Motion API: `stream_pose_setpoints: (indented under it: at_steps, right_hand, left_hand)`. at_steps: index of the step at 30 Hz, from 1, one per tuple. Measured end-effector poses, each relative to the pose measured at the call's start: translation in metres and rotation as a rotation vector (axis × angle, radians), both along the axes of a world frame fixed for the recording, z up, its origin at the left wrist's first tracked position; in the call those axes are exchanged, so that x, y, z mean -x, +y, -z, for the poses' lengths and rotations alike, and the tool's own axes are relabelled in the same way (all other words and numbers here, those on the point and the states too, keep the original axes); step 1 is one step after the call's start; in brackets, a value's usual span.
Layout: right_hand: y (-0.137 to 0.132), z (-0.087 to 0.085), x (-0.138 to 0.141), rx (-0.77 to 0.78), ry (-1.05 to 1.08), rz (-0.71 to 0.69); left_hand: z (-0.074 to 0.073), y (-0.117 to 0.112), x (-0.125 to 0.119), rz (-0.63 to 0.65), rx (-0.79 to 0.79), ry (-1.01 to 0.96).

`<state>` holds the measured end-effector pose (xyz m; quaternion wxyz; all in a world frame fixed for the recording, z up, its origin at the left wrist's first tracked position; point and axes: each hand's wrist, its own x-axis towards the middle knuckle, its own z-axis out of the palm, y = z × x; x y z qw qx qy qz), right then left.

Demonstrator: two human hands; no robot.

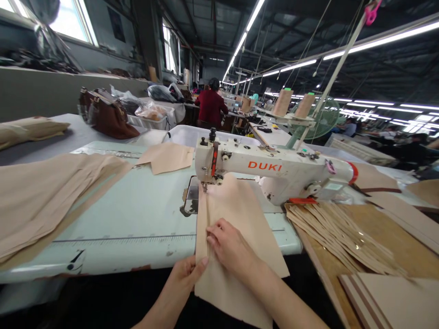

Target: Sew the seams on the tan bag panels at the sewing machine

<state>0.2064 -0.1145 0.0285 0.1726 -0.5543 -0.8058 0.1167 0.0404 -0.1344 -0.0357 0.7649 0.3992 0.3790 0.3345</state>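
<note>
A beige fabric panel (pixel 240 205) lies under the needle and presser foot (pixel 205 188) of a white sewing machine (pixel 236 160) and hangs over the table's front edge. Along its left side runs a narrow raised strip (pixel 208 212). My left hand (pixel 185 278) pinches the panel's left edge near the table front, thumb on top. Closer to the needle, my right hand (pixel 228 244) is closed, its fingertips pinching the strip while the palm's side rests on the panel. Part of the strip is hidden by the right fingers.
Large beige pieces (pixel 51 192) lie at the left, a smaller piece (pixel 168 156) behind them. On a wooden board at right are thin beige strips (pixel 343 235) with shiny bits and stacked panels (pixel 401 297). A brown bag (pixel 106 114) and thread cones (pixel 283 103) stand behind. A co-worker (pixel 211 105) sits further back.
</note>
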Motion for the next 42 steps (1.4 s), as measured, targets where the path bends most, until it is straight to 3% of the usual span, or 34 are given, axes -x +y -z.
stream_pose_setpoints:
  at_steps: [3, 6, 9, 13, 16, 19, 21, 23, 27, 31, 38, 42]
  right_hand:
    - [-0.022, -0.003, -0.002, -0.01, 0.116, -0.096]
    - [-0.044, 0.009, -0.005, -0.064, 0.099, -0.245]
    - [-0.047, 0.02, -0.006, -0.085, 0.144, -0.198]
    - [-0.04, 0.011, -0.006, 0.038, 0.313, -0.084]
    - [-0.048, 0.009, -0.002, 0.084, 0.162, -0.166]
    - [-0.064, 0.029, 0.005, -0.026, -0.031, -0.247]
    - [-0.069, 0.041, 0.006, -0.097, -0.026, -0.234]
    - [-0.067, 0.043, 0.003, -0.097, 0.095, -0.209]
    - [-0.051, 0.018, -0.004, 0.076, 0.37, -0.066]
    - [-0.042, 0.002, -0.004, 0.177, 0.407, 0.084]
    - [-0.046, 0.009, 0.001, 0.124, 0.444, 0.043]
    - [-0.049, 0.022, 0.004, 0.05, 0.461, 0.016]
  left_hand:
    - [-0.013, -0.004, 0.006, -0.007, -0.01, 0.007]
    - [-0.02, -0.002, 0.012, -0.003, -0.026, 0.0]
    - [-0.016, 0.0, 0.016, -0.006, 0.029, -0.045]
    - [-0.007, 0.001, 0.022, 0.058, 0.181, -0.201]
    - [-0.01, -0.003, 0.021, 0.035, 0.253, -0.293]
    - [-0.018, -0.008, 0.019, -0.032, 0.293, -0.319]
    - [-0.022, -0.008, 0.02, -0.023, 0.284, -0.313]
    - [-0.023, -0.005, 0.025, 0.048, 0.261, -0.29]
    - [-0.021, 0.001, 0.031, 0.075, 0.19, -0.102]
    - [-0.02, 0.002, 0.026, 0.026, 0.134, 0.014]
    - [-0.011, 0.003, 0.013, -0.003, 0.029, 0.084]
    - [-0.009, 0.004, 0.014, 0.005, -0.02, 0.11]
